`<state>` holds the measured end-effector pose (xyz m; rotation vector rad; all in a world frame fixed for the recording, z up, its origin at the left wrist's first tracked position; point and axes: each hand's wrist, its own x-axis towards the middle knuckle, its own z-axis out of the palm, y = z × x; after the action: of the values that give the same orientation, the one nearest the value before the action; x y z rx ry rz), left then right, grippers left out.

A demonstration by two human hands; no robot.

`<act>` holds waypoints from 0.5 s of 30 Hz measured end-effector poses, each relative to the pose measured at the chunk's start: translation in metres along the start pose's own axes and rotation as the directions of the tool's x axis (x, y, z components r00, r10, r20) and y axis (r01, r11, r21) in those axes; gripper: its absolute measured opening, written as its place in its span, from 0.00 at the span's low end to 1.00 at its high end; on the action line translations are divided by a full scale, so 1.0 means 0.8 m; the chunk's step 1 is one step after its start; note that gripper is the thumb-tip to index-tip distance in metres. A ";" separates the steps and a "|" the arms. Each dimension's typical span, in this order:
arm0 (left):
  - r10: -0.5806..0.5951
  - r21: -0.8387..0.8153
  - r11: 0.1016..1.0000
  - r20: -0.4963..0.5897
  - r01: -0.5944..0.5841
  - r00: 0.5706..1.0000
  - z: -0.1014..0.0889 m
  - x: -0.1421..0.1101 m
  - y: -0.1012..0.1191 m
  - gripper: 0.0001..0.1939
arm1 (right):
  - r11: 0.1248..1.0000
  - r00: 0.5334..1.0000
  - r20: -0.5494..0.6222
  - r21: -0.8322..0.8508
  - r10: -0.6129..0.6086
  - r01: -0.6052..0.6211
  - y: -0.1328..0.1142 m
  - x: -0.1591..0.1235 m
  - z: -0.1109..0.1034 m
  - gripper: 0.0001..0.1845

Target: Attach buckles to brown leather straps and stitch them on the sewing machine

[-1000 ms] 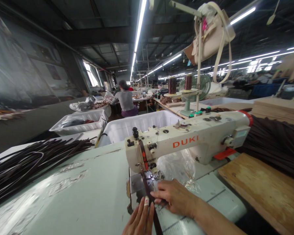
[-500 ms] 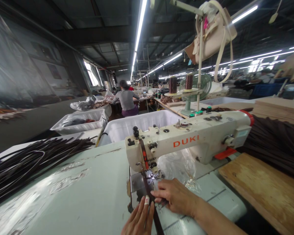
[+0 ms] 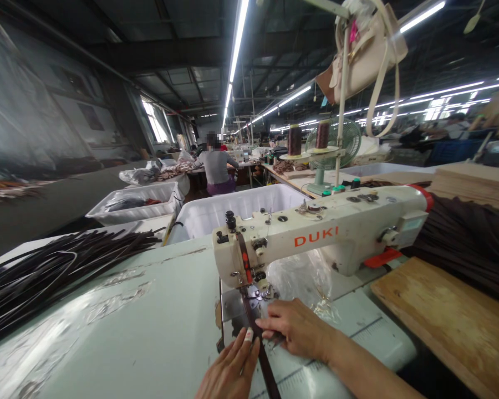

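Observation:
A narrow dark brown strap (image 3: 266, 366) runs from the table's near edge up under the presser foot of a cream sewing machine (image 3: 316, 235) marked DUKI. Along the strap's left edge lies my left hand (image 3: 230, 366), its fingers stretched out flat and a white wrap round one fingertip. My right hand (image 3: 295, 331) is on the strap's other side, fingers curled, index finger and thumb pinching at the strap's edge just in front of the needle area. A lamp lights the needle plate; the needle itself is too small to make out.
Dark straps (image 3: 58, 271) are heaped on the left of the table. A wooden board (image 3: 453, 310) and more dark strips (image 3: 469, 238) lie at right. Clear plastic (image 3: 299, 274) sits behind the needle. White bins (image 3: 241, 202) stand beyond. A beige bag (image 3: 370, 61) hangs above. Another person (image 3: 217, 166) sits farther off.
The strap and both hands stay at nearly the same place by the needle. My left hand has shifted slightly left and forward. The view has tilted a little.

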<state>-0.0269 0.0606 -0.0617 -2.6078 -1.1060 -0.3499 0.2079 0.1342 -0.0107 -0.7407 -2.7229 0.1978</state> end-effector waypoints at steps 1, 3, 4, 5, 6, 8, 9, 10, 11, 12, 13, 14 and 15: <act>-0.011 -0.037 0.999 0.011 0.011 1.000 0.003 0.001 -0.001 0.38 | 1.000 1.000 0.003 0.001 -0.001 0.001 0.001 0.000 0.000 0.14; -0.011 -0.077 0.997 0.012 0.012 1.000 0.001 0.005 -0.001 0.35 | 1.000 1.000 0.008 -0.001 -0.001 0.001 0.001 0.000 0.000 0.14; -0.002 -0.077 0.997 0.007 0.002 1.000 -0.005 0.008 0.000 0.36 | 1.000 1.000 0.009 -0.003 0.000 0.000 0.001 0.000 0.000 0.14; 0.010 -0.072 0.997 0.008 -0.010 1.000 -0.014 0.012 0.000 0.37 | 1.000 1.000 0.010 -0.003 0.000 0.000 0.002 0.000 0.000 0.14; 0.025 -0.062 0.998 0.018 -0.024 1.000 -0.025 0.016 0.001 0.37 | 1.000 1.000 0.011 -0.003 0.000 0.000 0.002 0.000 0.000 0.14; 0.016 -0.063 0.998 0.069 -0.011 0.997 -0.048 0.024 0.002 0.32 | 1.000 1.000 0.011 -0.003 0.001 -0.001 0.001 0.000 -0.001 0.14; -0.005 -0.072 0.997 0.071 0.010 0.997 -0.057 0.027 0.002 0.28 | 1.000 1.000 0.012 -0.004 0.001 -0.001 0.001 0.000 -0.001 0.14; -0.027 -0.092 0.995 0.067 0.033 0.997 -0.063 0.029 0.002 0.26 | 1.000 1.000 0.012 -0.005 0.001 -0.001 0.001 0.000 -0.001 0.14; -0.047 -0.123 0.991 0.052 0.053 0.998 -0.066 0.031 0.001 0.23 | 1.000 1.000 0.012 -0.007 0.001 -0.001 0.000 0.000 -0.001 0.14; -0.068 -0.166 0.983 0.040 0.074 0.997 -0.066 0.033 0.000 0.21 | 1.000 1.000 0.011 -0.009 0.000 0.000 0.000 0.000 -0.001 0.14; -0.094 -0.224 0.969 0.040 0.101 0.995 -0.064 0.034 -0.002 0.19 | 1.000 1.000 0.010 -0.012 -0.001 0.001 0.000 0.000 -0.001 0.14; -0.124 -0.288 0.948 0.050 0.133 0.991 -0.061 0.035 -0.004 0.17 | 1.000 1.000 0.009 -0.016 -0.002 0.002 0.000 0.000 -0.002 0.14; -0.151 -0.344 0.924 0.066 0.165 0.986 -0.059 0.037 -0.006 0.15 | 1.000 1.000 0.006 -0.020 -0.001 0.001 -0.001 0.000 -0.002 0.14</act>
<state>-0.0157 0.0669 -0.0076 -2.8428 -1.3842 -0.5822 0.2082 0.1337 -0.0090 -0.7457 -2.7348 0.1740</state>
